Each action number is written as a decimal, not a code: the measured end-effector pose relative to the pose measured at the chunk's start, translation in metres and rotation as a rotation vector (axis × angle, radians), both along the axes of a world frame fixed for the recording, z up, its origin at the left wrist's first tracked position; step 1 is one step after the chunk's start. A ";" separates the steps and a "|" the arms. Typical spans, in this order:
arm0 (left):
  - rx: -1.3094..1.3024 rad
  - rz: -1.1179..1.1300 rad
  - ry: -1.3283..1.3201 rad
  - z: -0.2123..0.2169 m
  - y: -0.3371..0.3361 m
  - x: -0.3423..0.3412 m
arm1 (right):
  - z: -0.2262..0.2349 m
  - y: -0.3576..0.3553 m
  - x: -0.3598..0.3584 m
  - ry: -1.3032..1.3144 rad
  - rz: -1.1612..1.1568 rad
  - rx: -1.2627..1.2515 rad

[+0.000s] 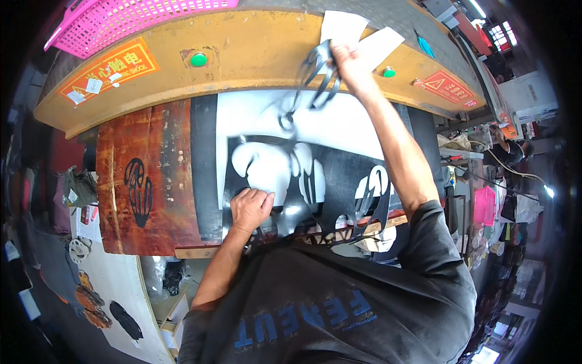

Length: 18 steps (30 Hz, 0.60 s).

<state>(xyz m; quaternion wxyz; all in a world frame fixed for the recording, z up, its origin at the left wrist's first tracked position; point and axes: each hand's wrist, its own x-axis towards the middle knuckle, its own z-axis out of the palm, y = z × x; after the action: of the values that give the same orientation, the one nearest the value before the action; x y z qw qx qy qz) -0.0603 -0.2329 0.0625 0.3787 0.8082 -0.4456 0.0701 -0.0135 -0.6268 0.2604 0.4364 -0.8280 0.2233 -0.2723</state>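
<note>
My right hand [347,59] is raised in front of the yellow machine beam. Its closed fingers hold black strappy cut pieces [327,85], blurred by motion, whose loops hang over the white sheet [242,115] below. My left hand [250,209] is closed at the left part of a glossy black sheet [296,209] full of cut-out holes; its fingertips are curled out of sight. The black sheet lies partly over the white one, and white shows through its openings. Its near edge reaches my shirt.
Across the far side runs the yellow beam [254,51] with green buttons [199,59]. A pink basket [139,24], white papers [376,45] and a blue-handled tool [424,45] rest behind it. On the reddish-brown board [112,182] at left lies a black strappy piece [139,194].
</note>
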 end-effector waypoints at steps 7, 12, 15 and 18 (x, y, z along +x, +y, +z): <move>-0.033 0.000 0.218 0.021 -0.002 0.004 | 0.074 0.037 -0.043 -0.125 0.225 0.221; -0.160 0.084 0.673 0.072 0.002 0.000 | 0.059 0.080 -0.049 -0.016 0.390 0.356; -0.519 0.192 1.137 0.113 0.017 -0.002 | 0.051 0.127 -0.041 0.129 0.389 0.308; -0.816 -0.047 1.618 0.142 0.043 0.009 | 0.033 0.190 -0.050 0.052 0.542 -0.065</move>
<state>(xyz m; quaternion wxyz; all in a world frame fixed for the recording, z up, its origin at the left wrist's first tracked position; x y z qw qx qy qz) -0.0515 -0.1897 0.2042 0.8345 0.4041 -0.0002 -0.3746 -0.0639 -0.4365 0.2935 0.4608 -0.8777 -0.0044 -0.1313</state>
